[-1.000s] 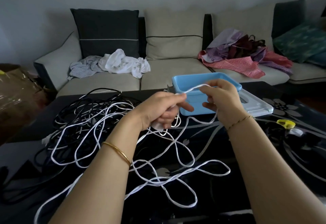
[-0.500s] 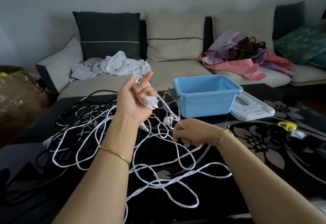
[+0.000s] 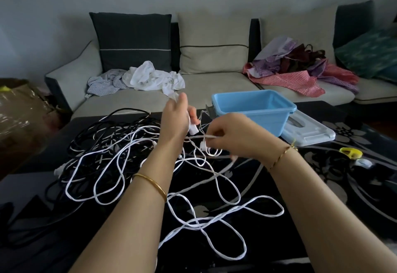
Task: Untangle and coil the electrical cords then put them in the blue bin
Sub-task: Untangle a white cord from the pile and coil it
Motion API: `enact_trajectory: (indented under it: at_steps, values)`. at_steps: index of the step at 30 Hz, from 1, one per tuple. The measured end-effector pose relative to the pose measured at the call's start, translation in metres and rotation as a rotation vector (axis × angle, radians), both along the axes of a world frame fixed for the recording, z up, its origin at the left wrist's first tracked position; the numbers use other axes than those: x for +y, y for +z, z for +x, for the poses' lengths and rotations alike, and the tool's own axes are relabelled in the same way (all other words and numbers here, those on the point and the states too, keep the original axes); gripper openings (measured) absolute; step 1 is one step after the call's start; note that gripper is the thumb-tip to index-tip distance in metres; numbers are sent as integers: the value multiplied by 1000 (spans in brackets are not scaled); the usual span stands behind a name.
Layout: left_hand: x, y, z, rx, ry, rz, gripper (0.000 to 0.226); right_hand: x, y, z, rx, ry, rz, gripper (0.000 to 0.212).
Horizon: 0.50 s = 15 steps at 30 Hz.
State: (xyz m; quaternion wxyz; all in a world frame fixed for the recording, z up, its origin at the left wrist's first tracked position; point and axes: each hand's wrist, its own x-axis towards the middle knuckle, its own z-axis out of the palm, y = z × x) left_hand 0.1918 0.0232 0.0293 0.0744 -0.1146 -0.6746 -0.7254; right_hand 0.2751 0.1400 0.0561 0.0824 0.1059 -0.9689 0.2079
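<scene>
Head view: white cord (image 3: 206,136) strung between gripping left hand (image 3: 175,120), pinching right hand (image 3: 234,137).

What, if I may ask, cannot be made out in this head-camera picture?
Head view, left hand: fingertips motion-blurred, palm turned away, so its grip on the white cord is unclear.
Head view, blue bin: its near wall hides part of the floor.
Head view, black cords: they merge with the dark table; ends untraceable.
Head view, yellow object: too small and soft to identify.
</scene>
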Motion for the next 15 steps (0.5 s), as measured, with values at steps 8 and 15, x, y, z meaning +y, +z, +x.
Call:
enact_trajectory:
  at_steps: [8,15]
  values:
    - [6,-7,2,495,85,-634,27,19,-8,-7,-68,-289,-1120,18]
    - [6,-1,17,357,-115,-898,46,35,-7,-9,177,-389,-949,17]
